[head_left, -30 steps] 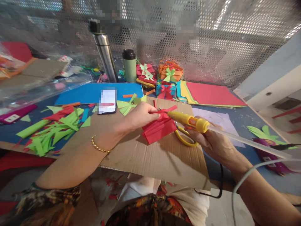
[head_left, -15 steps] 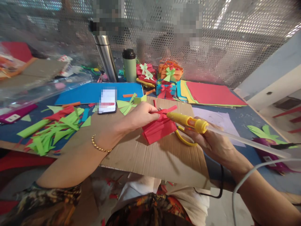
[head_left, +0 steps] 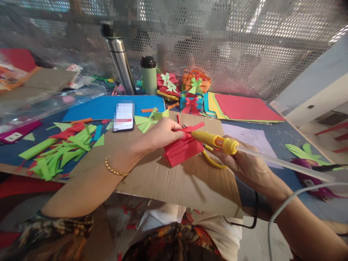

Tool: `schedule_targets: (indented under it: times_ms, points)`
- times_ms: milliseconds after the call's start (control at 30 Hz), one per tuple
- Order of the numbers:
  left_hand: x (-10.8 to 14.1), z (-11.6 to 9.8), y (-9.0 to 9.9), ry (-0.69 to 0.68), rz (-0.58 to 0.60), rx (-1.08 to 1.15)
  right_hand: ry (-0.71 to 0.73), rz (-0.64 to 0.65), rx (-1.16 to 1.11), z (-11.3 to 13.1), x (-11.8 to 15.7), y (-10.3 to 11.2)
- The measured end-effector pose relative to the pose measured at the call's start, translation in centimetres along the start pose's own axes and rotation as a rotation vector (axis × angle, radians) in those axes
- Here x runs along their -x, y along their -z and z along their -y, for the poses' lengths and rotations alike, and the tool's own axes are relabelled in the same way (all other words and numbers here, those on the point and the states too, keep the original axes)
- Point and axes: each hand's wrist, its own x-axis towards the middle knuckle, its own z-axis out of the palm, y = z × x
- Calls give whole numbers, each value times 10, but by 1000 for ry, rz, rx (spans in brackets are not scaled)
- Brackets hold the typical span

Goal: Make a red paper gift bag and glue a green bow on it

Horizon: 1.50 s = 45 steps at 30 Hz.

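Folded red paper lies on the cardboard sheet, with a loose red strip at its top. My left hand is closed, thumb and finger pinching the paper's upper edge. In my right hand is a yellow glue gun, a clear glue stick poking out of its back. Its nozzle points left at the top of the red paper, close to my left fingertips; whether it touches is hard to tell. Yellow-handled scissors lie partly hidden under the gun and my right fingers.
Green paper scraps and a phone lie to the left. A steel flask, a green tumbler, bow-trimmed paper baskets and coloured sheets stand behind. A grey cable loops beside my right forearm.
Almost nothing differs. The glue gun's tip has shifted very slightly left along with a small shift of the whole view; both hands keep their hold.
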Motion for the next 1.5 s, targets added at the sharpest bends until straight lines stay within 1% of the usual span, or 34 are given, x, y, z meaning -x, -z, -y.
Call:
schedule_targets:
  times_ms: [67, 200, 433, 567, 633, 833, 900, 967, 1100, 1300, 1433, 1500]
  points:
    - [0, 0, 0, -3, -1, -1, -15, 0, 14, -1, 1, 0]
    - [0, 1, -1, -19, -8, 0, -38, -43, 47, -5, 3, 1]
    - [0, 1, -1, -3, -14, -39, 45, -34, 22, -4, 3, -1]
    - [1, 2, -1, -13, -10, -15, -15, -25, 35, -7, 4, 0]
    - [1, 2, -1, -23, -13, -5, -17, -31, 39, -7, 4, 0]
    - [1, 0, -1, -1, -1, -39, 93, -48, 75, 2, -1, 0]
    - [2, -1, -1, 1, 0, -36, 106, -45, 109, 3, -2, 0]
    - [1, 0, -1, -2, -4, -28, 86, -39, 112, 1, -1, 0]
    - [0, 2, -2, -16, -3, -26, -2, -42, 72, -3, 3, 0]
    - [0, 2, -1, -2, 2, -8, 45, 3, 66, -1, 2, 1]
    - [0, 1, -1, -3, 5, 20, 13, -49, 69, -5, 5, 0]
    - [0, 0, -1, -3, 13, 20, 5, -51, 65, -7, 7, 0]
